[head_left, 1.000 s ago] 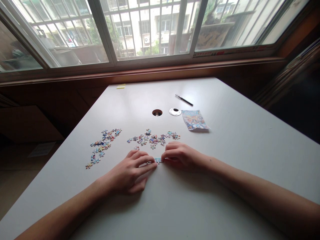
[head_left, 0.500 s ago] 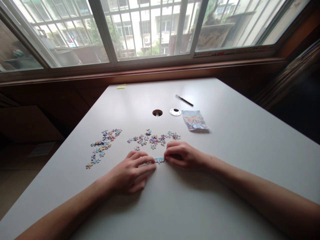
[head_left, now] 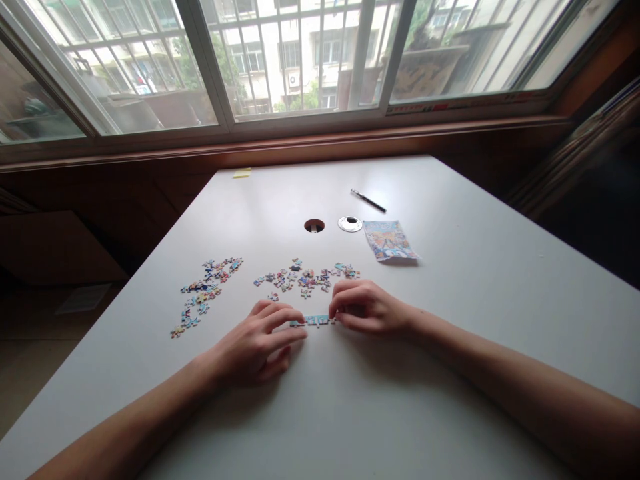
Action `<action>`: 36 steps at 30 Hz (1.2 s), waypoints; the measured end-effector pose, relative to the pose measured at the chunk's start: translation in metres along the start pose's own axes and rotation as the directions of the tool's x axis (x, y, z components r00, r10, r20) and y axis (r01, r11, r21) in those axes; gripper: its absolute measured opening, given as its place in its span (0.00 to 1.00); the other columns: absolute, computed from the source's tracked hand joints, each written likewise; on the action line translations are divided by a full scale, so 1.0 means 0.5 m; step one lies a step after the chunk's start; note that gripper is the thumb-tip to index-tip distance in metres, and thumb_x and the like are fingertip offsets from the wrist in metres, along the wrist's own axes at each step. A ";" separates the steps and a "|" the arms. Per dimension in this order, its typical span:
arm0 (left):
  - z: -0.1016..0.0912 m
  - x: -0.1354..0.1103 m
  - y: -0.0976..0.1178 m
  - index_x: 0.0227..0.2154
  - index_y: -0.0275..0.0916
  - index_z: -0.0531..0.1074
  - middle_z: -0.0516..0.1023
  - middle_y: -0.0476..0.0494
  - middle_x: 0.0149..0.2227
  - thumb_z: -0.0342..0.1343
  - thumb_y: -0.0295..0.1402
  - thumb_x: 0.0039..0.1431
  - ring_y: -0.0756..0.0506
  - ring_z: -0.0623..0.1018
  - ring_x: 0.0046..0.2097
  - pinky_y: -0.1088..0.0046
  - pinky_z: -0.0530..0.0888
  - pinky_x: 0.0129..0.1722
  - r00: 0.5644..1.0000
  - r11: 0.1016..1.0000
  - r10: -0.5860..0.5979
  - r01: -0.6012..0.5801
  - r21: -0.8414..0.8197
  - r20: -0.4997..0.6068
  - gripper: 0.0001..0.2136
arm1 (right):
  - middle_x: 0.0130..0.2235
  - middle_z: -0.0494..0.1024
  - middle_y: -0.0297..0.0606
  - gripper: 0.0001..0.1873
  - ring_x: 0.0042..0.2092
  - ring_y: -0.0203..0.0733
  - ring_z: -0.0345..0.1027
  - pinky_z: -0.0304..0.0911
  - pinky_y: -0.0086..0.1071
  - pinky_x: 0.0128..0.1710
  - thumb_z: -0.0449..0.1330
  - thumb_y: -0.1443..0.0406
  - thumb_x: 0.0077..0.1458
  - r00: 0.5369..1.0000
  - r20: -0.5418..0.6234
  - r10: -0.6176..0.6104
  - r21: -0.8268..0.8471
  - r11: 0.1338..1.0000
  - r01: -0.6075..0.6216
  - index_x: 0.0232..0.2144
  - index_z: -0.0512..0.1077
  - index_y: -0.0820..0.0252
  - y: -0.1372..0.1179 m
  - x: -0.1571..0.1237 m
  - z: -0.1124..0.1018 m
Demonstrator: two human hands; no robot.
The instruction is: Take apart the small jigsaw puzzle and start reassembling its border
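A short strip of joined light-blue jigsaw pieces (head_left: pixel 315 321) lies flat on the white table between my hands. My left hand (head_left: pixel 263 340) is at its left end, fingers apart, with the fingertips resting by or on the strip. At the right end, my right hand (head_left: pixel 367 308) has thumb and fingers curled together on a puzzle piece, which the fingers mostly hide. Beyond the hands lies a loose group of mixed jigsaw pieces (head_left: pixel 307 277). A second scatter of jigsaw pieces (head_left: pixel 203 290) stretches along the left.
A creased picture sheet (head_left: pixel 391 240) lies past my right hand. Near it are a round metal cover (head_left: pixel 350 224), a hole (head_left: pixel 314 226) in the tabletop and a black pen (head_left: pixel 369 201). A yellow sticky note (head_left: pixel 242 173) marks the far edge, below the window.
My left hand has drawn back slightly to the left, so more of the blue strip shows. The right hand stays at the strip's right end with little change.
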State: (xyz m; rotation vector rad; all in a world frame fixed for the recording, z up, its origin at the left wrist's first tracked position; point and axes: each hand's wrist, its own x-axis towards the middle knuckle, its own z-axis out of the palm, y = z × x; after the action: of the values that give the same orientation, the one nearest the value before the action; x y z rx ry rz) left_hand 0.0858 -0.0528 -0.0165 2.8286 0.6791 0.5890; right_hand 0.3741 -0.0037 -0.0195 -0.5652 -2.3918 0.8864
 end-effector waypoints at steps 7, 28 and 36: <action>0.000 0.005 0.005 0.47 0.40 0.71 0.76 0.40 0.49 0.51 0.24 0.58 0.43 0.73 0.51 0.63 0.67 0.53 0.999 0.999 -0.037 0.038 -0.003 0.029 0.15 | 0.32 0.72 0.40 0.07 0.35 0.39 0.63 0.61 0.32 0.36 0.56 0.68 0.60 0.999 0.022 -0.037 -0.148 0.988 0.040 0.33 0.75 0.61 -0.002 -0.002 0.012; 0.002 0.003 0.003 0.47 0.40 0.70 0.75 0.40 0.49 0.50 0.22 0.57 0.42 0.73 0.51 0.62 0.66 0.52 0.999 0.999 -0.030 0.031 -0.013 0.026 0.16 | 0.59 0.69 0.43 0.17 0.60 0.62 0.54 0.52 0.58 0.54 0.54 0.62 0.65 0.868 -0.431 0.247 -0.555 0.686 -0.471 0.54 0.72 0.51 0.070 -0.007 -0.007; 0.004 0.001 0.002 0.49 0.40 0.69 0.75 0.39 0.50 0.50 0.22 0.58 0.41 0.72 0.52 0.60 0.65 0.53 0.998 0.999 -0.036 0.037 -0.031 0.043 0.16 | 0.51 0.74 0.44 0.11 0.54 0.57 0.60 0.54 0.51 0.51 0.56 0.64 0.63 0.852 -0.467 0.237 -0.516 0.709 -0.480 0.44 0.76 0.53 0.061 -0.005 -0.007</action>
State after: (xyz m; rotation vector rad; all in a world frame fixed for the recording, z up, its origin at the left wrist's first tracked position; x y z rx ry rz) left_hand 0.0874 -0.0536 -0.0182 2.7845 0.7056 0.5274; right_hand 0.3842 0.0179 -0.0391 -1.3758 -2.2024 0.0577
